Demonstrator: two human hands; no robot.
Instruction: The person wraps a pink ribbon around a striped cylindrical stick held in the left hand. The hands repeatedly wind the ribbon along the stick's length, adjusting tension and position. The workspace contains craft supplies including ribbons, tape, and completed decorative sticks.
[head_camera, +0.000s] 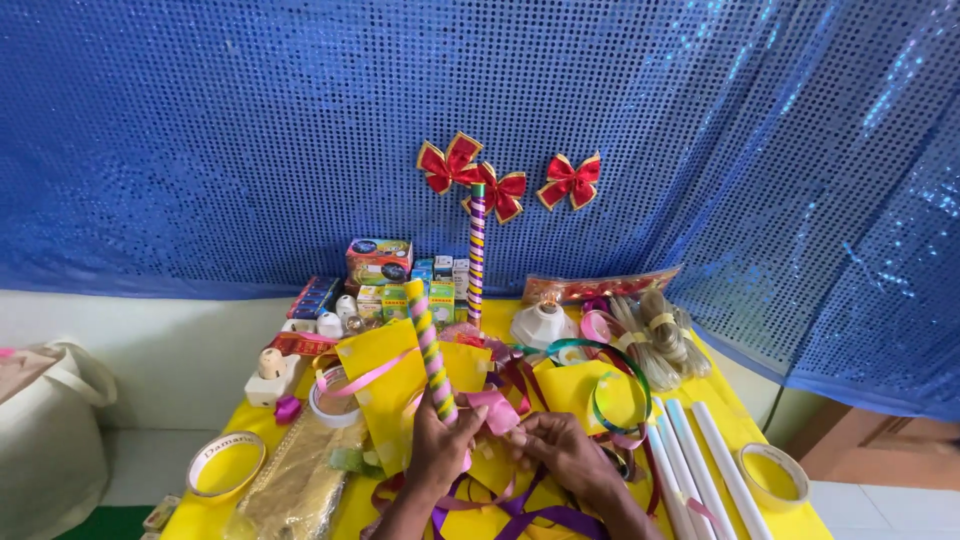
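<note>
left hand (440, 445) fingers pinch striped stick (431, 350), near-upright, top tilted left | right hand (560, 450) fingers pinch pink ribbon (497, 410) | three red bows (500, 185) | yellow tabletop (745, 425)

Counting the things on the yellow table

There are three red bows (503, 182) on the blue wall, two striped sticks (432, 352), three white tubes (694, 458), two tape rolls with nothing inside (226, 463), two hands (500, 445), one white bag (45, 430) and one white round holder (540, 323).
</note>
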